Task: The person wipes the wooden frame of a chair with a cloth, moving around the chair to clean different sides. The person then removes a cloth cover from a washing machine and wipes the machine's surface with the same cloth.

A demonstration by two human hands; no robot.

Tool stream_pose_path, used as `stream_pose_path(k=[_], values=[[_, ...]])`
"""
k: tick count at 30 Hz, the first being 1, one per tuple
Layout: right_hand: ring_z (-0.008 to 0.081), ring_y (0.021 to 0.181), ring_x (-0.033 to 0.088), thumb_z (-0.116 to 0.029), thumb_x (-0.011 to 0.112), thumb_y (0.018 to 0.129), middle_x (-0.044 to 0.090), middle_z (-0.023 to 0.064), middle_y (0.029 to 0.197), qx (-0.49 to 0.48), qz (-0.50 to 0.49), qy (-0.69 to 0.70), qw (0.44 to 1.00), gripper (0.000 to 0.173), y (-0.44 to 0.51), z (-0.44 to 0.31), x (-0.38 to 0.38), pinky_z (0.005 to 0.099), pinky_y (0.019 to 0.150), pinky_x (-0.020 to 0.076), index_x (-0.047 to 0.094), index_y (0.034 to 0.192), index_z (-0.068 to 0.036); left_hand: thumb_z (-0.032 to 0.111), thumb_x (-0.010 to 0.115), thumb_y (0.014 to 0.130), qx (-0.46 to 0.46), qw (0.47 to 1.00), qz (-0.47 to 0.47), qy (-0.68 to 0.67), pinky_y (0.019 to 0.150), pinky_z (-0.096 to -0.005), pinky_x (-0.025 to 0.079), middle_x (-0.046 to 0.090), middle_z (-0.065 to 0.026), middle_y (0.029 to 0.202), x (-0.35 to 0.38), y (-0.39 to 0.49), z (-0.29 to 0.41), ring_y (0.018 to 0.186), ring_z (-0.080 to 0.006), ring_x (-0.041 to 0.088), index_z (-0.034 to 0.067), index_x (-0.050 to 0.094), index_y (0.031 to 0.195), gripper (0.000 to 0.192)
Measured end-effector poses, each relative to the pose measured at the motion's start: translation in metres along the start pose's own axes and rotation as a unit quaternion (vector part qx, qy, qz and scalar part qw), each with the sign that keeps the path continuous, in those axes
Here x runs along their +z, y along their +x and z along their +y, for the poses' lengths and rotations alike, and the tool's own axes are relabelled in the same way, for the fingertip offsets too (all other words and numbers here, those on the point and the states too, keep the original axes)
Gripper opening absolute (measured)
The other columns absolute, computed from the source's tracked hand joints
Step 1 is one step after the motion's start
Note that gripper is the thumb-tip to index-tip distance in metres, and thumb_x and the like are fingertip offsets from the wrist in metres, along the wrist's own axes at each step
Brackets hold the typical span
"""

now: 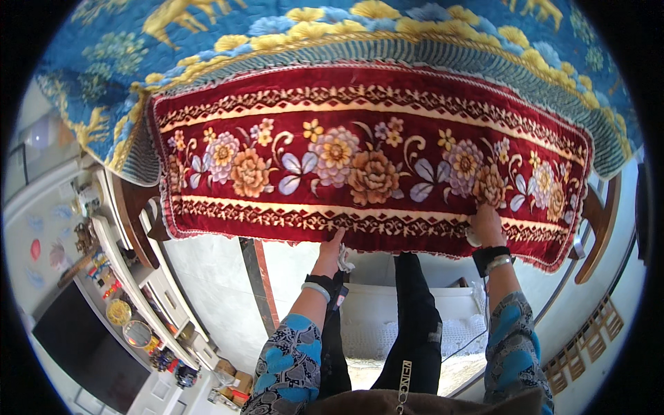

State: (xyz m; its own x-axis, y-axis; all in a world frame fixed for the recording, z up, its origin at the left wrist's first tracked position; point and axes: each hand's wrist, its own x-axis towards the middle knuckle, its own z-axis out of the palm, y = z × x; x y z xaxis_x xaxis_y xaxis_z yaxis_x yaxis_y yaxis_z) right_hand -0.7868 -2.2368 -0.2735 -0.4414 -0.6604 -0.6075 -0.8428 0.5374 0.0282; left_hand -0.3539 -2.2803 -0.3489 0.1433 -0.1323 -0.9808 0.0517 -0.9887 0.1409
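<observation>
A dark red plush runner with flowers and a scalloped pale edging lies spread across the furniture in front of me. My left hand is at its near edge, one finger extended onto the red pile. Crumpled white material, perhaps tissue or cloth, shows against that palm and seems held there. Farther right, my right hand rests on the runner's near border, reaching toward an orange flower. Its fingertips are mostly hidden, and a small pale thing shows beside it. Both wrists wear a dark band and a bracelet.
A blue quilted cover with yellow animals drapes beyond the runner. Curved wooden armrests stand at both ends. To the left are a cabinet with ornaments and a dark television. Behind my legs sits a lace-edged white cover.
</observation>
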Motion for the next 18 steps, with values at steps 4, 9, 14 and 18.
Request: stream_pose_path(k=[4, 9, 14, 18], values=[[0.0439, 0.095, 0.064, -0.026, 0.066, 0.082, 0.067, 0.0266, 0.095, -0.057, -0.025, 0.105, 0.993, 0.031, -0.008, -0.068, 0.002, 0.0491, 0.082, 0.0527, 0.064, 0.095, 0.002, 0.043, 0.078, 0.083, 0.031, 0.996, 0.029, -0.076, 0.040, -0.0320, 0.040, 0.053, -0.0065, 0.058, -0.038, 0.000, 0.011, 0.044, -0.0190, 0.052, 0.006, 0.055, 0.069, 0.046], [0.0437, 0.095, 0.064, -0.031, 0.069, 0.079, 0.067, 0.0277, 0.097, -0.132, -0.100, 0.216, 0.962, 0.039, -0.039, -0.186, -0.001, 0.0473, 0.082, 0.0509, 0.064, 0.098, 0.002, 0.033, 0.075, 0.086, 0.082, 0.991, 0.043, -0.092, 0.047, -0.0303, 0.043, 0.057, -0.0025, 0.066, -0.122, 0.000, 0.052, 0.052, -0.0151, 0.053, 0.007, 0.057, 0.075, 0.034], [0.0275, 0.080, 0.067, -0.034, 0.070, 0.084, 0.070, 0.0162, 0.087, -0.077, -0.213, 0.321, 0.920, 0.037, -0.083, -0.278, -0.025, 0.0387, 0.072, 0.0532, 0.068, 0.101, -0.001, 0.038, 0.068, 0.090, 0.163, 0.984, 0.062, -0.033, 0.047, -0.0314, 0.047, 0.050, 0.0012, 0.063, -0.226, -0.016, 0.103, 0.050, -0.0129, 0.046, 0.010, 0.060, 0.091, 0.029], [0.0151, 0.071, 0.062, -0.037, 0.068, 0.089, 0.067, 0.0070, 0.082, -0.063, -0.337, 0.372, 0.863, 0.035, -0.115, -0.296, -0.034, 0.0322, 0.064, 0.0512, 0.067, 0.103, -0.005, 0.050, 0.058, 0.094, 0.202, 0.978, -0.028, -0.039, 0.080, -0.0446, 0.056, 0.064, -0.0112, 0.115, -0.285, -0.026, 0.121, 0.105, -0.0249, 0.060, 0.009, 0.052, 0.135, 0.058]])
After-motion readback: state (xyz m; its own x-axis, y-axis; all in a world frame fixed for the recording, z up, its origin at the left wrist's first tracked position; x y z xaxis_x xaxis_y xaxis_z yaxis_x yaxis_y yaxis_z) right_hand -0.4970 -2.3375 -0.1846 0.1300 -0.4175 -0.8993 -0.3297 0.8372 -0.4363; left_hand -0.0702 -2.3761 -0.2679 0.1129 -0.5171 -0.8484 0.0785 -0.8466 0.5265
